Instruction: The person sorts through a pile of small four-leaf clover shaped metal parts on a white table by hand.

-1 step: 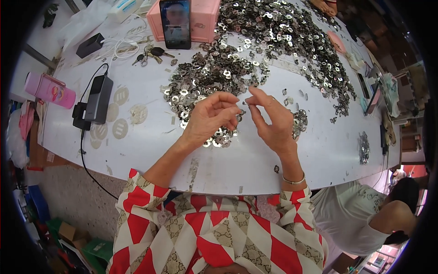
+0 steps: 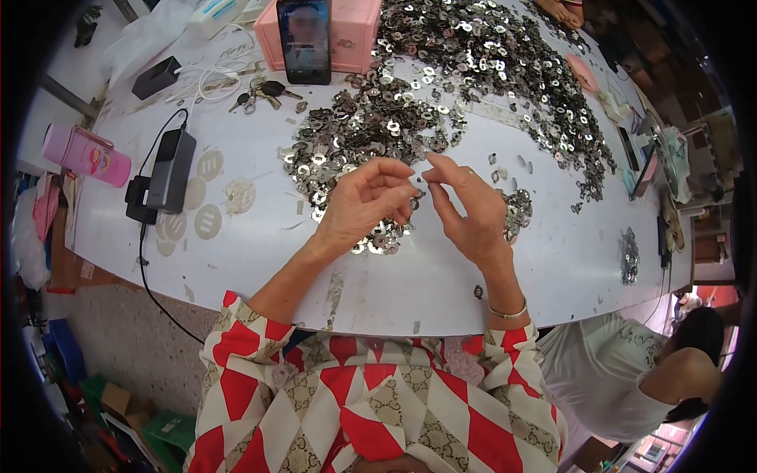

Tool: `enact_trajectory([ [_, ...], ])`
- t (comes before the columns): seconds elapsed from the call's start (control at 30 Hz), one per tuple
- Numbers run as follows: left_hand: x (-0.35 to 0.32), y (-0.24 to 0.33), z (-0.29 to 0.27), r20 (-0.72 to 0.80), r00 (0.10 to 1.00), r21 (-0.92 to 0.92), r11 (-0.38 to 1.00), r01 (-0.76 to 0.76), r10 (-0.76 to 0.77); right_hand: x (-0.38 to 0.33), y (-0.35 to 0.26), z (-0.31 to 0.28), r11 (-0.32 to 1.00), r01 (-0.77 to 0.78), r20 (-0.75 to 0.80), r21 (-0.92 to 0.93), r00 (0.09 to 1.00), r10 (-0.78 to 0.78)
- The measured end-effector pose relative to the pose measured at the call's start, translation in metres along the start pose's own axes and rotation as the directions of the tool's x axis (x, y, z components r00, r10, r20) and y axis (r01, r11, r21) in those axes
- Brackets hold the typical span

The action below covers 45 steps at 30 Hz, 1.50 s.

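— Small silvery metal ring piece [image 2: 418,194], where is it?
— Pinched between both hands' fingertips, above the white round surface [image 2: 552,268]. Far left lies a pink plastic bottle [image 2: 85,154], then a black power bank [image 2: 171,169].
— And the hands?
— Left hand [image 2: 364,206] curls its fingers round the piece, likely steadying it; right hand [image 2: 467,206] nips it too. Behind them spreads a glinting heap of flat stamped metal rings [image 2: 441,87], within easy reach.

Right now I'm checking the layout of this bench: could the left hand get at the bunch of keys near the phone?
Probably yes. The left hand is raised over the washers, and the keys lie ahead to its left on the white table, with only flat washers between and nothing tall blocking.
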<state>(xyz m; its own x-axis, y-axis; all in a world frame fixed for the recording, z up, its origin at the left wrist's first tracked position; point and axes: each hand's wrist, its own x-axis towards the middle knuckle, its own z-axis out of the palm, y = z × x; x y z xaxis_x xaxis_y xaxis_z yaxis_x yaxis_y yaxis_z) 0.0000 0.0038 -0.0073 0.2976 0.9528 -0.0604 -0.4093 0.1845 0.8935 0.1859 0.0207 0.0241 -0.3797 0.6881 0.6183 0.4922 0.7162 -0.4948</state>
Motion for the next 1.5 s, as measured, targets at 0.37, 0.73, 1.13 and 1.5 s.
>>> enact_trajectory([
  [0.37,-0.003,-0.001,0.007,-0.026,0.982,0.194,0.965,-0.178,0.187,-0.004,0.001,0.010,0.979,0.200,-0.036,-0.043,0.979,-0.202],
  [0.73,-0.004,-0.007,0.005,0.211,0.661,0.711,0.350,-0.609,0.720,-0.004,0.007,-0.011,0.855,-0.387,0.235,0.345,0.918,0.321],
  [1.13,0.004,-0.007,0.004,0.178,0.731,0.748,0.392,-0.536,0.659,-0.011,0.032,-0.054,0.901,-0.303,0.336,-0.309,0.852,0.402],
  [1.5,0.004,-0.010,0.003,0.162,0.757,0.742,0.427,-0.516,0.634,-0.015,0.027,-0.031,0.904,-0.290,0.452,-0.315,0.791,0.412],
])
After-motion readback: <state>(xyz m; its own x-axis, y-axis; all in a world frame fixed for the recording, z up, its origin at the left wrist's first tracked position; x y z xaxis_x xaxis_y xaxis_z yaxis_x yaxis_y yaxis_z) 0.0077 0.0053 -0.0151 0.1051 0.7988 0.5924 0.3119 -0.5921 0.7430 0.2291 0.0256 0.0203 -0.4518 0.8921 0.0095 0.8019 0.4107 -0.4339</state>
